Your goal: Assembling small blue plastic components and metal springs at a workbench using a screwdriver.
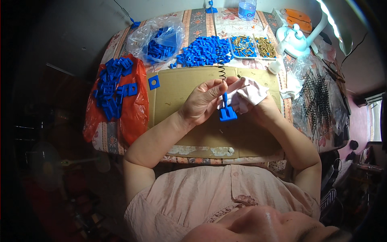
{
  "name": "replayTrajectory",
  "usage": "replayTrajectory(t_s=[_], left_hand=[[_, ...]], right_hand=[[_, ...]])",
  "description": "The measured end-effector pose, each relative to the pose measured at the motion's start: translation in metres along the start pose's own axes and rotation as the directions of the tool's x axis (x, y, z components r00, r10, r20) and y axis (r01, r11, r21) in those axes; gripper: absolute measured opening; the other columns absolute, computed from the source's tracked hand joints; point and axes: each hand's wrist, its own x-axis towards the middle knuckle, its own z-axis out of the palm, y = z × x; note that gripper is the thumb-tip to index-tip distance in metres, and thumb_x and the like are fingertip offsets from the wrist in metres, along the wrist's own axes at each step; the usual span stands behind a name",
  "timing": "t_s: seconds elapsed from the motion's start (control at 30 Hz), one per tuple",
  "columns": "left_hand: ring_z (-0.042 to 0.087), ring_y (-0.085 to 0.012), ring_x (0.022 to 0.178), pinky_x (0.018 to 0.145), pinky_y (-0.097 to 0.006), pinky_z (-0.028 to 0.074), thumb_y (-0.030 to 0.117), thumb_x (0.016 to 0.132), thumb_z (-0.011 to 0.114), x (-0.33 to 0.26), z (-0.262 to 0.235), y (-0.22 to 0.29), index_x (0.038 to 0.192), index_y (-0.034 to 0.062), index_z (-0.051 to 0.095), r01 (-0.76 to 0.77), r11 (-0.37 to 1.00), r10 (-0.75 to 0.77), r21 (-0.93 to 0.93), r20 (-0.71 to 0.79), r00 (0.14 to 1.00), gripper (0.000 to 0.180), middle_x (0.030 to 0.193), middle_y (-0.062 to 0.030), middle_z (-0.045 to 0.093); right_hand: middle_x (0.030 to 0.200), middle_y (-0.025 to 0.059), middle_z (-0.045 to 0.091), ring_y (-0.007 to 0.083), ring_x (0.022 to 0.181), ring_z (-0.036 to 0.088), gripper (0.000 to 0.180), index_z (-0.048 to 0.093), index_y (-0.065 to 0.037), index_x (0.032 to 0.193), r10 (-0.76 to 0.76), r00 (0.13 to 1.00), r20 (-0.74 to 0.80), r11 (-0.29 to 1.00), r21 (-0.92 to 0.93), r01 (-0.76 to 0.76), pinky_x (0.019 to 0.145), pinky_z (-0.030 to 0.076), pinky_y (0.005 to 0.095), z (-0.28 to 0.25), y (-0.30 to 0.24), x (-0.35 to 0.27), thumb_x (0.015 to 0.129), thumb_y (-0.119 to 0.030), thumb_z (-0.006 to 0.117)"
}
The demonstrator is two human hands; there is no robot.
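Over the cardboard, my left hand (203,101) pinches a black coiled spring wire (221,70) between thumb and fingers. Its lower end runs into a blue plastic clip (228,114) with a slotted square base and a narrow neck, hanging below my fingers. My right hand (264,109) is closed on a crumpled pale cloth (248,94), close beside the wire. The cloth covers most of the right fingers. A small dark tip pokes out above the cloth; I cannot tell what it belongs to.
Loose blue sleeves (203,51) lie behind the cardboard (177,86), beside a tray of brass pieces (266,47). Blue blocks (111,86) rest on a red bag (137,105) at left. Black springs (316,94) lie at right, near a lamp (292,40).
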Motion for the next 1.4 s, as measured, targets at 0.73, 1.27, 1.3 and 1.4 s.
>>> replayTrajectory(t_s=[0.73, 1.27, 1.3, 1.4], left_hand=[[0.047, -0.0119, 0.072, 0.07, -0.027, 0.042, 0.024, 0.085, 0.058, 0.01, -0.033, 0.012, 0.085, 0.0094, 0.057, -0.135, 0.988, 0.143, 0.078, -0.115, 0.983, 0.015, 0.081, -0.0006, 0.053], [0.058, -0.0147, 0.074, 0.069, -0.028, 0.049, 0.019, 0.087, 0.055, 0.013, -0.041, 0.015, 0.096, 0.0053, 0.059, -0.285, 0.91, 0.347, 0.301, -0.179, 0.92, 0.017, 0.087, -0.0067, 0.061], [0.058, -0.0149, 0.075, 0.069, -0.027, 0.049, 0.019, 0.087, 0.054, 0.013, -0.04, 0.015, 0.096, 0.0049, 0.059, -0.286, 0.908, 0.349, 0.306, -0.176, 0.921, 0.017, 0.088, -0.0071, 0.061], [0.058, -0.015, 0.076, 0.069, -0.027, 0.049, 0.018, 0.088, 0.054, 0.011, -0.041, 0.015, 0.097, 0.0043, 0.058, -0.292, 0.903, 0.358, 0.316, -0.175, 0.917, 0.017, 0.089, -0.0075, 0.062]], right_hand=[[0.073, 0.0001, 0.052, 0.0063, 0.06, 0.048, 0.007, 0.053, -0.004, 0.086, -0.332, 0.941, -0.066, 0.894, -0.34, 0.291, 0.051, 0.04, 0.0218, -0.006, 0.003, -0.005, 0.085, -0.011, 0.057], [0.07, -0.0017, 0.055, 0.0033, 0.059, 0.051, 0.011, 0.055, -0.004, 0.09, -0.107, 0.994, -0.032, 0.893, -0.443, 0.082, 0.048, 0.041, 0.0202, -0.008, 0.003, -0.011, 0.085, -0.014, 0.056], [0.07, -0.0017, 0.055, 0.0033, 0.059, 0.051, 0.011, 0.055, -0.005, 0.09, -0.105, 0.994, -0.041, 0.894, -0.441, 0.076, 0.048, 0.041, 0.0201, -0.007, 0.003, -0.011, 0.085, -0.014, 0.056], [0.073, -0.0018, 0.055, 0.0035, 0.062, 0.051, 0.012, 0.055, -0.005, 0.094, -0.098, 0.995, -0.03, 0.891, -0.448, 0.075, 0.05, 0.041, 0.0195, -0.006, 0.004, -0.01, 0.086, -0.014, 0.056]])
